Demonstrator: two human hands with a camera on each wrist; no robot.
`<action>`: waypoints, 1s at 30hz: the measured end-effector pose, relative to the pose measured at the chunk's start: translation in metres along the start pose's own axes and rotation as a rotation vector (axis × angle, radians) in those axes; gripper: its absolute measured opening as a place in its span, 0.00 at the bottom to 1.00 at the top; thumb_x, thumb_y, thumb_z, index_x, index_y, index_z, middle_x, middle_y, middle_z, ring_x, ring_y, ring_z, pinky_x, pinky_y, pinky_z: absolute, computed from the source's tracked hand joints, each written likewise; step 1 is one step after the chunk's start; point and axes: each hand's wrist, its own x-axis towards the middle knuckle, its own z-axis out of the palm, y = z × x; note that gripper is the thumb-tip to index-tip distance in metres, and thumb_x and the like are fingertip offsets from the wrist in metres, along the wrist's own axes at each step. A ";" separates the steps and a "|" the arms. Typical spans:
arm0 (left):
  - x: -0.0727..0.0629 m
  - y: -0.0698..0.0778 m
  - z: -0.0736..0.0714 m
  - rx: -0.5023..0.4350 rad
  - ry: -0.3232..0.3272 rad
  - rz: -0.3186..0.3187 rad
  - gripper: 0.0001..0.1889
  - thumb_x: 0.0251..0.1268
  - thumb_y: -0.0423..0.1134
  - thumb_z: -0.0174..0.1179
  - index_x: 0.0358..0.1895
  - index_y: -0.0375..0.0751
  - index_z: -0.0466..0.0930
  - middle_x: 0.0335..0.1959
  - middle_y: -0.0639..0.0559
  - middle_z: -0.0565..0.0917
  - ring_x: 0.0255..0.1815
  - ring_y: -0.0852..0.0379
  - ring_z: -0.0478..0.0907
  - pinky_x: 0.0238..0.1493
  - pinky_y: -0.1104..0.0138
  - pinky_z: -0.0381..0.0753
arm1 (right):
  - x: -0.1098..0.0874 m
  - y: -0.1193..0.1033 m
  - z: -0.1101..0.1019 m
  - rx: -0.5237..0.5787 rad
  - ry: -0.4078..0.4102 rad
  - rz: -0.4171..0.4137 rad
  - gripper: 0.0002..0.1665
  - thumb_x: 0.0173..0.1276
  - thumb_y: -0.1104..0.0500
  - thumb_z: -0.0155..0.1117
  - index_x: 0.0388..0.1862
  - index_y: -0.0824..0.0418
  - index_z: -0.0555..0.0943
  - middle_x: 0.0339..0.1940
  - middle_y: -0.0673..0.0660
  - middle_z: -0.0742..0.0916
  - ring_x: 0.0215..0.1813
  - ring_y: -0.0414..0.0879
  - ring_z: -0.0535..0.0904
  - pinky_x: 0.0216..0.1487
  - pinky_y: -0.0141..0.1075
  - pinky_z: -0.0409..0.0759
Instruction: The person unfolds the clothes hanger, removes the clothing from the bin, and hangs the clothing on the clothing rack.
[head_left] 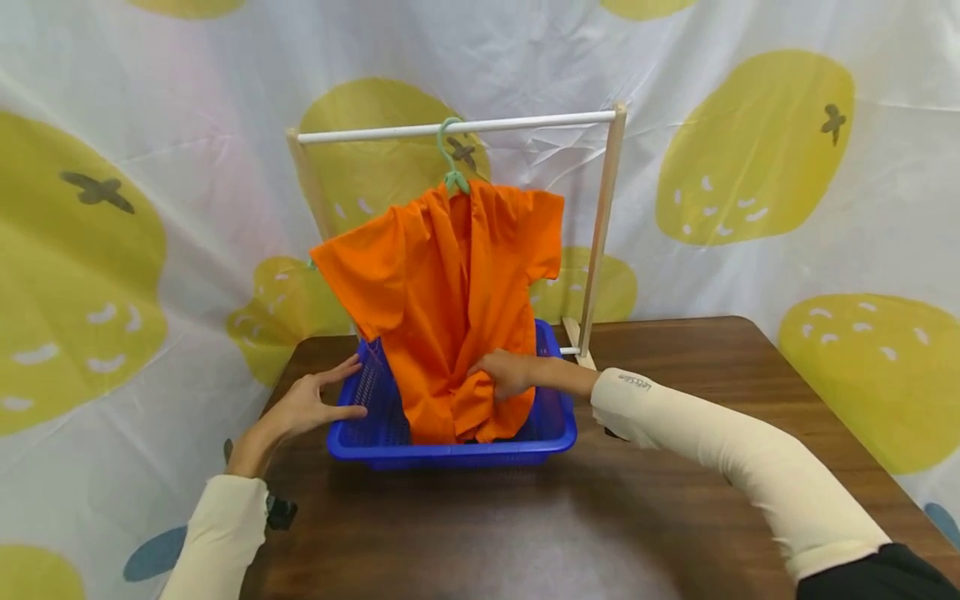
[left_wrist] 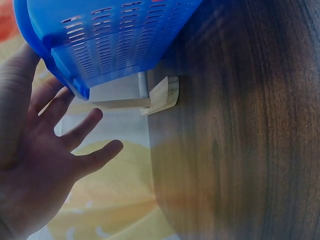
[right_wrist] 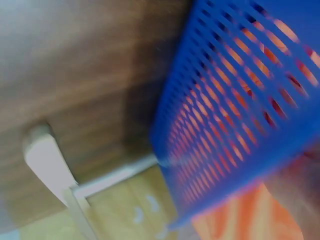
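An orange short-sleeved shirt [head_left: 427,275] is on a light green hanger [head_left: 450,158] hooked over the rack's white rod. Its lower part reaches down into a blue plastic basket [head_left: 450,451] with slotted walls. My right hand [head_left: 506,372] grips the lower front of the shirt, its fingertips hidden in the folds. At the basket's left rim is my left hand [head_left: 303,404], its fingers spread and fairly straight. The left wrist view shows that hand [left_wrist: 50,140] right at the rim, some fingers outside the wall. Orange cloth shows through the slots in the right wrist view.
The small garment rack [head_left: 600,233] has wooden posts and stands behind the basket, near the table's back edge. Its wooden foot [left_wrist: 165,95] shows past the basket. Brown wood-grain table [head_left: 675,517] lies underneath; a fruit-patterned curtain [head_left: 735,250] hangs behind.
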 end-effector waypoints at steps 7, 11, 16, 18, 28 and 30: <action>-0.002 0.000 -0.001 0.014 0.024 0.020 0.46 0.57 0.55 0.78 0.78 0.43 0.69 0.82 0.54 0.63 0.80 0.36 0.59 0.73 0.34 0.58 | 0.013 0.000 -0.051 0.002 0.231 -0.034 0.28 0.57 0.71 0.70 0.59 0.61 0.86 0.53 0.58 0.90 0.40 0.50 0.82 0.41 0.34 0.75; -0.001 0.003 0.001 0.007 0.020 0.031 0.47 0.57 0.55 0.78 0.78 0.43 0.69 0.82 0.54 0.63 0.80 0.38 0.59 0.74 0.35 0.58 | 0.024 0.005 -0.078 0.015 0.325 0.087 0.23 0.57 0.69 0.73 0.54 0.63 0.87 0.46 0.60 0.90 0.44 0.55 0.84 0.46 0.42 0.80; -0.002 0.008 0.003 -0.001 0.018 0.020 0.47 0.56 0.55 0.79 0.77 0.44 0.70 0.82 0.55 0.63 0.81 0.39 0.59 0.75 0.36 0.57 | 0.041 0.017 -0.106 0.085 0.443 0.253 0.26 0.56 0.64 0.75 0.56 0.65 0.87 0.50 0.63 0.90 0.54 0.58 0.85 0.58 0.47 0.81; -0.003 0.009 0.004 0.003 0.029 0.024 0.46 0.56 0.54 0.79 0.77 0.43 0.70 0.81 0.54 0.64 0.80 0.39 0.60 0.75 0.36 0.57 | 0.048 0.022 -0.116 0.117 0.508 0.302 0.27 0.57 0.63 0.75 0.57 0.66 0.86 0.51 0.64 0.90 0.55 0.59 0.85 0.60 0.48 0.80; -0.015 0.017 0.019 -0.025 0.012 0.051 0.46 0.57 0.54 0.78 0.78 0.44 0.69 0.82 0.55 0.63 0.81 0.40 0.58 0.75 0.35 0.58 | 0.083 0.048 -0.105 0.126 0.763 0.457 0.21 0.59 0.68 0.65 0.54 0.67 0.85 0.51 0.66 0.88 0.58 0.62 0.82 0.59 0.52 0.80; -0.015 0.019 0.022 -0.024 0.006 0.058 0.46 0.58 0.54 0.78 0.78 0.44 0.68 0.82 0.55 0.62 0.81 0.41 0.58 0.74 0.35 0.58 | 0.084 0.052 -0.092 0.097 0.721 0.472 0.24 0.60 0.70 0.64 0.57 0.66 0.84 0.55 0.66 0.86 0.62 0.62 0.80 0.62 0.52 0.78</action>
